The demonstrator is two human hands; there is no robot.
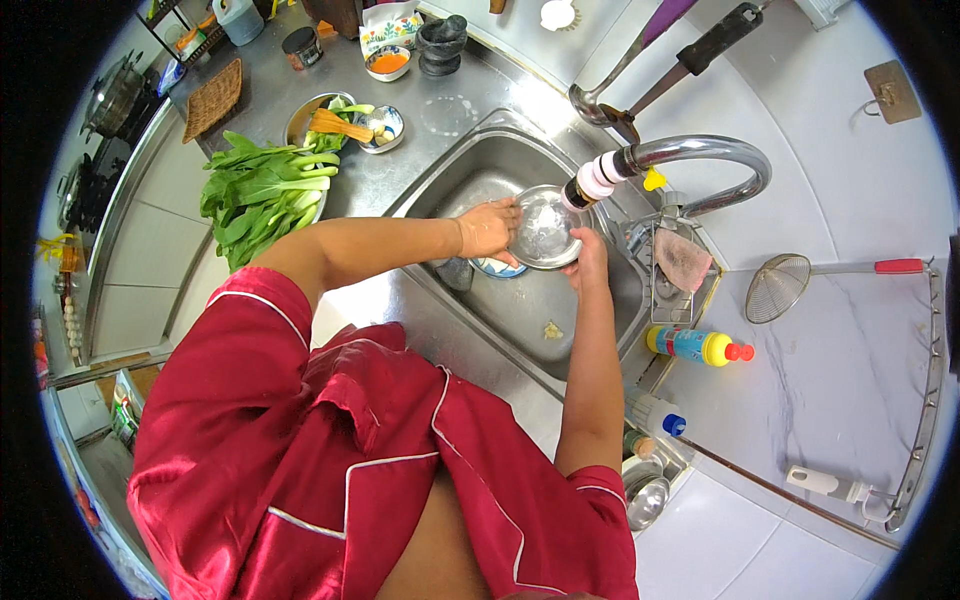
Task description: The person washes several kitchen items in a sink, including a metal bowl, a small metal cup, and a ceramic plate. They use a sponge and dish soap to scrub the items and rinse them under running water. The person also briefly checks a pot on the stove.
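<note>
Over the stainless steel sink (pixel 607 315), my right hand (pixel 588 259) grips the lower right rim of a shiny metal bowl (pixel 546 229) under the faucet's spout (pixel 589 184). My left hand (pixel 489 227) lies with its fingers against the bowl's left rim; whether it grips the rim I cannot tell. Partly hidden beneath the bowl and my left hand, a blue-and-white dish (pixel 499 268) sits in the sink. A dark rounded utensil (pixel 455 274) rests beside it at the sink's near left side. A small pale food scrap (pixel 553 330) lies on the sink bottom.
Leafy greens (pixel 262 187) are heaped on the counter at left. Behind them stand a metal bowl with a wooden spatula (pixel 337 125), a small patterned bowl (pixel 391 120) and a stone mortar (pixel 439 56). A wire rack (pixel 671 300) and a yellow-capped bottle (pixel 686 345) edge the sink's right side.
</note>
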